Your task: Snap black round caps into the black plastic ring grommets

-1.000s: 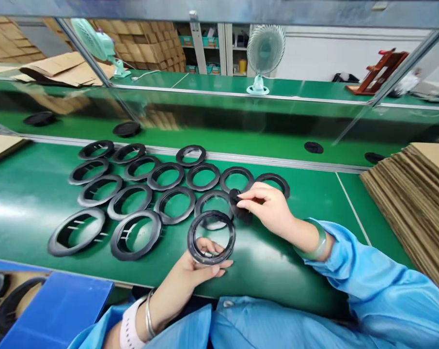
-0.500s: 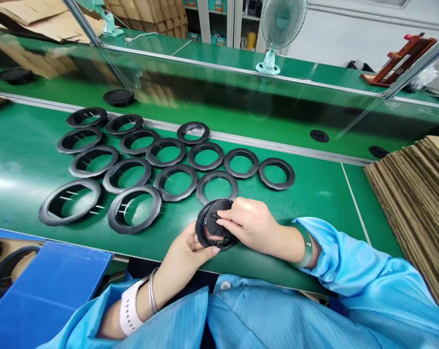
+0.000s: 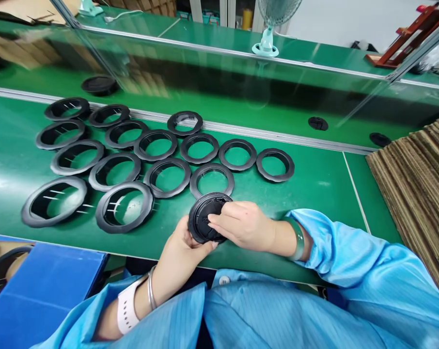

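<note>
Low over the front of the green table, my left hand grips a round black plastic ring by its rim, thumb in front and fingers behind. Inside that ring lies a flat black disc, which fills most of the opening. The thumb and fingertips of my right hand are pinched together at the disc's face; whatever sits between the fingertips is hidden. Just beyond my hands, another black ring rests on the table, its middle showing green through it.
Several more black rings spread over the left and middle of the table. A clear panel with a metal rail runs behind them. Stacked cardboard stands at right, a blue sheet at lower left. A fan is beyond the panel.
The disc was tilted in the ring with a gap at its lower edge; now it lies flatter inside. Both hands and the ring have shifted slightly left, and the view has tipped down.
</note>
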`<state>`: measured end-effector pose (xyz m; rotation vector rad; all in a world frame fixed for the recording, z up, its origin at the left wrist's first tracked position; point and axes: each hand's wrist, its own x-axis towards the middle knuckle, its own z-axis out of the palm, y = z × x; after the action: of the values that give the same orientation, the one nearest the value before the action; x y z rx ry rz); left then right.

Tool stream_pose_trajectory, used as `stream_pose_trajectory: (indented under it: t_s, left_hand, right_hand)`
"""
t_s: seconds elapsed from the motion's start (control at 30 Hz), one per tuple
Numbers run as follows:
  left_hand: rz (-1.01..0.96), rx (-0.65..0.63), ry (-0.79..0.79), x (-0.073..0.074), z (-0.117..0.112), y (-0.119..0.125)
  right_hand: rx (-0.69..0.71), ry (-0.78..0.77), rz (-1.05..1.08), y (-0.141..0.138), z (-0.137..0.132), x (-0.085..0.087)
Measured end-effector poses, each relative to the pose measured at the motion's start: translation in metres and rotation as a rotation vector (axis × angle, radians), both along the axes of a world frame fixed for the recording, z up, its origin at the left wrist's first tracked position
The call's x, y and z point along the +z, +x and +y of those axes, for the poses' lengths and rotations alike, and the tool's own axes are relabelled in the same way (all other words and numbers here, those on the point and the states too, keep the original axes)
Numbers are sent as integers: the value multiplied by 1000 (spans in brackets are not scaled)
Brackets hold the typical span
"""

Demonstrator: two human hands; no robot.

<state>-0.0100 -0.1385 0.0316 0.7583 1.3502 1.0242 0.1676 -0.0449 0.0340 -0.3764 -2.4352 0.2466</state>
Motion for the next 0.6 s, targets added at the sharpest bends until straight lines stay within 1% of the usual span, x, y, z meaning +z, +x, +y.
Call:
stream_pose_trajectory:
  t_s: [0.1,0.17,0.37,0.43,0.5,0.6]
  left_hand:
    - [3,-23,-18,-1,-1,-2]
    - [1,-34,-27,-1,-1,-2]
    - [46,-36,-27,-4,0,-2]
    - [29,-36,-13,-4,0,-2]
    - [16,-40,-7,-4,0,-2]
    - [24,-50,-16,-4,1,-1]
  right_hand:
    - [-18,-84,16,-1,0,-3]
    - [-17,-74,24,-1,1,-2]
    - [82,177,-47,0,3,6]
    - [80,198,-70,0,3,6]
    - [51,149,-86,-1,3,5]
    - [3,8,-103,-3,3,3]
